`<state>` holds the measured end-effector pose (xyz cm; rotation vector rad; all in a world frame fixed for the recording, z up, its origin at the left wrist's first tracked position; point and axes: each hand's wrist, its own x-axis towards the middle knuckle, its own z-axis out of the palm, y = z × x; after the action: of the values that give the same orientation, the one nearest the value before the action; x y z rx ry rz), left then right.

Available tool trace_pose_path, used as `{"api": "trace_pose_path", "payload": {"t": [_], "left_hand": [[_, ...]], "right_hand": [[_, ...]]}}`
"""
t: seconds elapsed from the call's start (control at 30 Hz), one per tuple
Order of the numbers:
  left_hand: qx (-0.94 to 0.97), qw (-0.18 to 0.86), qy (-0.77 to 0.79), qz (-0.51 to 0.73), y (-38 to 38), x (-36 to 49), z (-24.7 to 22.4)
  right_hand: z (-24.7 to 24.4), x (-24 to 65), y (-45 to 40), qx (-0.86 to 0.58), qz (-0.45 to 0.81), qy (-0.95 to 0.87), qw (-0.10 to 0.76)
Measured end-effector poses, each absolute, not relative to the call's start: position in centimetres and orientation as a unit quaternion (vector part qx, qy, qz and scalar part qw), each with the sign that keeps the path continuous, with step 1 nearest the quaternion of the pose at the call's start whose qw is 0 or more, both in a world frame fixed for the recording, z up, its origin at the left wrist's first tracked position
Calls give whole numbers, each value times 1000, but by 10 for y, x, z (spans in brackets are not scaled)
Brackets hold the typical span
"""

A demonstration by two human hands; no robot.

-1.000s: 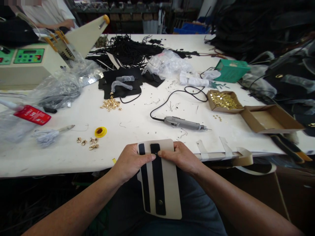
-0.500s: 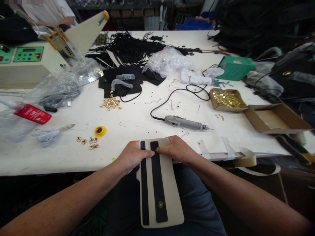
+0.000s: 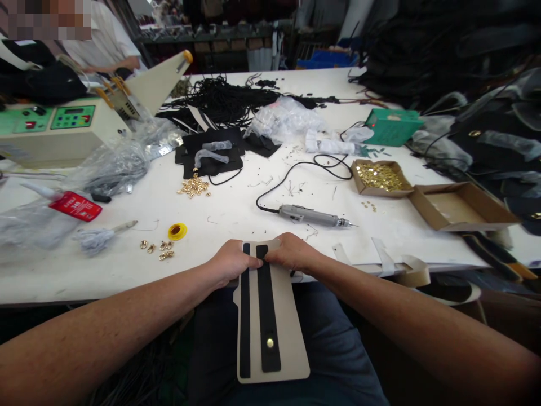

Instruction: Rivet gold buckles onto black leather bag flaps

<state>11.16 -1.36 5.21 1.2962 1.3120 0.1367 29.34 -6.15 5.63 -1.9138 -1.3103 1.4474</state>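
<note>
Between my two hands is a flat beige panel [image 3: 289, 332] with rounded corners, held at its far end over my lap. Two black strips run along it; the wider strip [image 3: 267, 304] carries a round gold stud [image 3: 270, 343] near its close end. My left hand [image 3: 231, 262] grips the panel's far left edge, thumb pressed on the wider strip. From the other side my right hand [image 3: 291, 252] grips the far right corner, its thumb meeting the left one on that strip. Whatever lies under the thumbs, and the fingers beneath the panel, are hidden.
A grey electric screwdriver [image 3: 310, 215] lies beyond my hands. To the left are gold clasps [image 3: 166, 255], a yellow ring-shaped container [image 3: 177, 231] and a red glue bottle [image 3: 76, 206]. Rightward stand a cardboard box of gold pieces [image 3: 380, 176] and another box [image 3: 465, 206]. A person [image 3: 103, 39] sits behind the machine.
My head view has shifted, so the table things appear slightly lower. The panel has tilted a little, and its gold stud now catches the light. Both hands keep their hold.
</note>
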Motion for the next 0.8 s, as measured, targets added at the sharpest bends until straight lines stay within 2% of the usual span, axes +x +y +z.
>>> {"api": "trace_pose_path", "payload": {"t": [0.2,0.57,0.7,0.8], "left_hand": [[621,553,554,41,-11,111,53],[706,455,543,8,-11,111,49],[746,382,543,45,-22,106,51],[803,268,514,138,-32,100,46]], "right_hand": [[54,292,-64,-695,491,-490,192],[56,287,-56,-727,442,-518,84],[56,287,-57,-732,443,-511,83],[53,287,-56,-727,449,-512,84]]}}
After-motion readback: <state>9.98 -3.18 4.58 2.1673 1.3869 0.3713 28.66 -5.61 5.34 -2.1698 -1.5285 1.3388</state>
